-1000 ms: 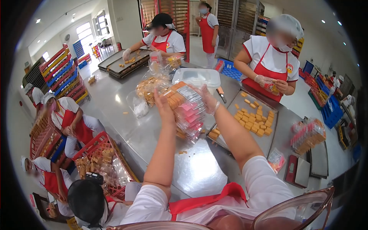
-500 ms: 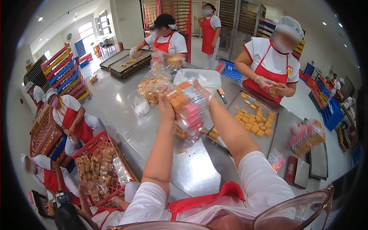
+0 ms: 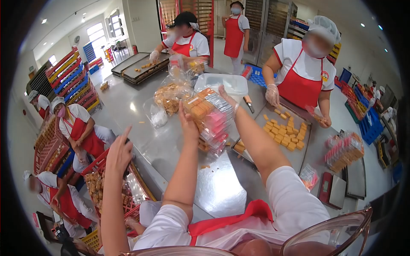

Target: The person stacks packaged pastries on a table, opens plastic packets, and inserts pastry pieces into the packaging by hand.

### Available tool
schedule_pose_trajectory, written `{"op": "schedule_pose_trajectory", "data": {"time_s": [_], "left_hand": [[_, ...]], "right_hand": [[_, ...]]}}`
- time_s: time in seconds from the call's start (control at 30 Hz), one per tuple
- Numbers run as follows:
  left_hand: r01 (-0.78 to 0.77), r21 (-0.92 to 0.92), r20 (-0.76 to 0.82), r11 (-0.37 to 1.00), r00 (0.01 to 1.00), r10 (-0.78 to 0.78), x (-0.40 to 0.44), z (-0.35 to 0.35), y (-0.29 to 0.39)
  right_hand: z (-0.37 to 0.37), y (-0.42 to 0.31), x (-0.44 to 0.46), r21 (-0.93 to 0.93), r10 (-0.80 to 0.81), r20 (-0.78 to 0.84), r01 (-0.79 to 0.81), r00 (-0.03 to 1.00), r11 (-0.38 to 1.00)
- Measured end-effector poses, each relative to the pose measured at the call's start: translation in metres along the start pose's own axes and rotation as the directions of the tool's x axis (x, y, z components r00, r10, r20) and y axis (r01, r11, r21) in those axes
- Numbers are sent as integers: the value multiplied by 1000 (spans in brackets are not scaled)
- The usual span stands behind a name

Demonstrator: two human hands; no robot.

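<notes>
Between my two hands is a row of clear plastic packs of golden-brown biscuits [image 3: 209,115], with printed labels on top and pink parts along the side. My left hand [image 3: 188,121] presses against its left side, fingers pointing up. On the far right side, my right hand [image 3: 228,101], in a clear plastic glove, clasps the packs. The packs are above the metal table [image 3: 149,141]. Just behind them are a bag of biscuits [image 3: 168,98] and a translucent tub [image 3: 222,84]. A knife [image 3: 248,103] lies right of my right hand.
A tray of biscuit pieces [image 3: 284,132] lies right of my right forearm, near more packs [image 3: 346,151] and a scale [image 3: 332,190]. Co-workers stand across the table. Another person's raised hand [image 3: 119,153] is left of my arm, above a red crate [image 3: 141,183].
Another person's hand has risen beside my left arm, finger pointing up. The co-worker at right has moved their hands apart, one now over the tray. My hands still hold the packs, barely shifted.
</notes>
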State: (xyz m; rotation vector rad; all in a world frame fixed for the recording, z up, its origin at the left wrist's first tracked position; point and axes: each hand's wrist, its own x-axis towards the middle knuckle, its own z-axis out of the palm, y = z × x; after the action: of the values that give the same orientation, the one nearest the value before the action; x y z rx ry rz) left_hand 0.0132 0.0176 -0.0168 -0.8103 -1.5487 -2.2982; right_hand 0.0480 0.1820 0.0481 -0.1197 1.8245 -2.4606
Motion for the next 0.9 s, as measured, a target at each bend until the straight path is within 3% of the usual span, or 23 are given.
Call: {"op": "schedule_pose_trajectory", "data": {"time_s": [0.03, 0.1, 0.2, 0.3, 0.4, 0.63, 0.7, 0.8, 0.9], "left_hand": [[-17, 68, -12, 998, 1000, 18, 0, 1, -1], [-51, 203, -34, 978, 998, 59, -1, 5, 2], [-50, 623, -52, 781, 993, 105, -5, 2, 14], [-138, 583, -120, 801, 960, 253, -11, 5, 30], [-237, 271, -46, 933, 965, 258, -9, 10, 28], [-227, 308, -70, 924, 963, 260, -6, 19, 30], [-203, 219, -113, 954, 966, 231, -5, 21, 32], [-138, 386, -138, 912, 969, 205, -2, 17, 39], [-248, 436, -48, 865, 954, 297, 1, 14, 38]], "right_hand": [[2, -4, 0, 23, 38, 8, -38, 999, 999], [-7, 1, 12, 6, -31, 29, 31, 999, 999], [-17, 5, 19, -3, -105, 37, 105, 994, 994], [-19, 5, 11, 40, -80, 29, 79, 996, 996], [-15, 6, 7, 81, -33, 49, 29, 998, 996], [12, -12, -9, 99, 51, 53, -56, 997, 993], [4, -7, -2, 70, 5, 50, -8, 999, 998], [4, -6, -5, 27, -92, 25, 92, 995, 995], [9, -9, -9, -35, -129, 19, 130, 991, 991]]}}
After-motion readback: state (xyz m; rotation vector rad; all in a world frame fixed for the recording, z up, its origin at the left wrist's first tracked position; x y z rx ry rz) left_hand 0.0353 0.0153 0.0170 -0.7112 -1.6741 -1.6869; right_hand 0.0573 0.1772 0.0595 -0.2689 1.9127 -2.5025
